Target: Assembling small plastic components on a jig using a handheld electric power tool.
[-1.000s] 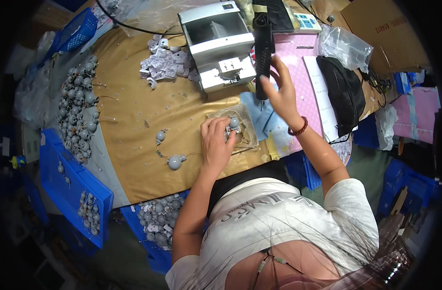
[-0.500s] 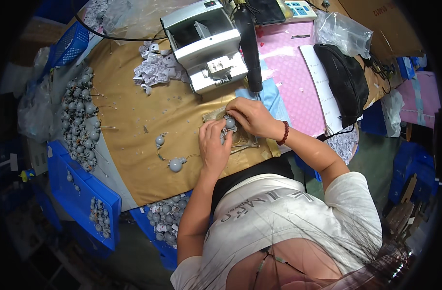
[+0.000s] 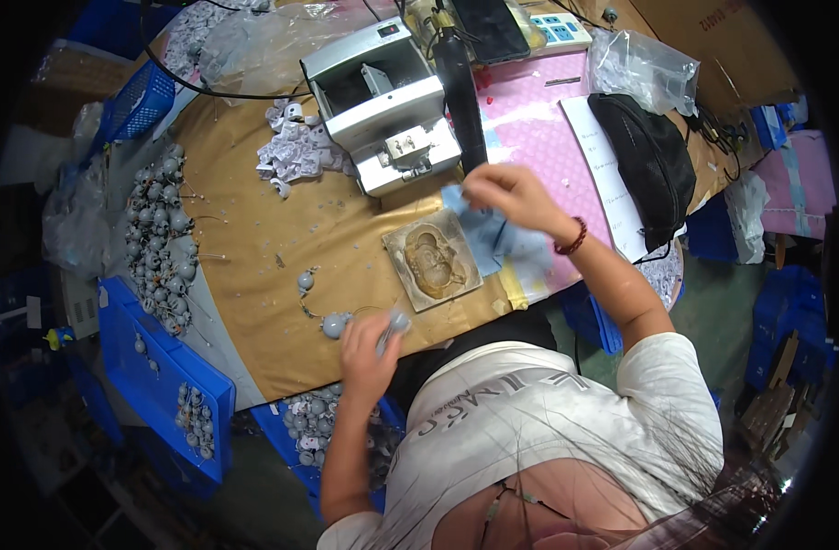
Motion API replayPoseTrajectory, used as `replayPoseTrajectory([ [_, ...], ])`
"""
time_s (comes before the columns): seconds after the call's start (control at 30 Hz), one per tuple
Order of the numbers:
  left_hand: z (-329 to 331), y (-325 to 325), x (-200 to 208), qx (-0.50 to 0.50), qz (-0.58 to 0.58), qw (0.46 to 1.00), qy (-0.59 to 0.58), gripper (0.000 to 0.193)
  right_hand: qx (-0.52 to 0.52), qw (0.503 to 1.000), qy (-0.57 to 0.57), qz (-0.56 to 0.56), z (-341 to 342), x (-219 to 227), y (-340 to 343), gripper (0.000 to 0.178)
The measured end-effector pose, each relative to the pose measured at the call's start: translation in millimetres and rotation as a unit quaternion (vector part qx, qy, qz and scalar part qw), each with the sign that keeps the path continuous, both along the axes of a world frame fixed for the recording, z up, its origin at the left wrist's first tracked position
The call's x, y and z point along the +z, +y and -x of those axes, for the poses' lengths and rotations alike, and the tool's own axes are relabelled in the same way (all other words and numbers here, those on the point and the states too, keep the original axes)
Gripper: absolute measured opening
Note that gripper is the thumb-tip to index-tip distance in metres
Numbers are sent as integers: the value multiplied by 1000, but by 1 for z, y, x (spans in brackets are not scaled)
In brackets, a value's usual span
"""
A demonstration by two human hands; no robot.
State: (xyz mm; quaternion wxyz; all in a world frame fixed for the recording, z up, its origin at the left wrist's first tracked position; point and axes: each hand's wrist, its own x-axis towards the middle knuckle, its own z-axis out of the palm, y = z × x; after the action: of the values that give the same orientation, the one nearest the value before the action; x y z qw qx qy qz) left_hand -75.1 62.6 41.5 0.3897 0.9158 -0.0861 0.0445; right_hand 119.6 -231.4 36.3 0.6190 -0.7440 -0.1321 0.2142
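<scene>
The left hand (image 3: 368, 356) clamps a grey ball-shaped part (image 3: 398, 322) at its thumb side, likely light, hard and slippery, best pinched round its sides; whether the right hand (image 3: 513, 195) grips anything, I cannot tell.

The left hand (image 3: 368, 356) has taken the grey ball piece (image 3: 398, 323) from the square block (image 3: 406, 284) to just below the frame's centre, baring the block's hollow (image 3: 430, 263); the right hand (image 3: 515, 195) has withdrawn up and rightward.
</scene>
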Motion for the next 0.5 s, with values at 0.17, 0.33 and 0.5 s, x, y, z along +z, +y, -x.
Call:
replayPoseTrajectory([
  [0.17,105,101,42,-137,-215,880,400,34,-177,928,-243,218,-82,-54,-48,18],
  [0.33,73,119,72,-99,-217,853,464,33,-174,863,-325,346,-113,-66,-43,19],
  [0.5,-74,89,36,51,-186,971,139,28,-146,842,-361,373,-119,-72,-45,14],
])
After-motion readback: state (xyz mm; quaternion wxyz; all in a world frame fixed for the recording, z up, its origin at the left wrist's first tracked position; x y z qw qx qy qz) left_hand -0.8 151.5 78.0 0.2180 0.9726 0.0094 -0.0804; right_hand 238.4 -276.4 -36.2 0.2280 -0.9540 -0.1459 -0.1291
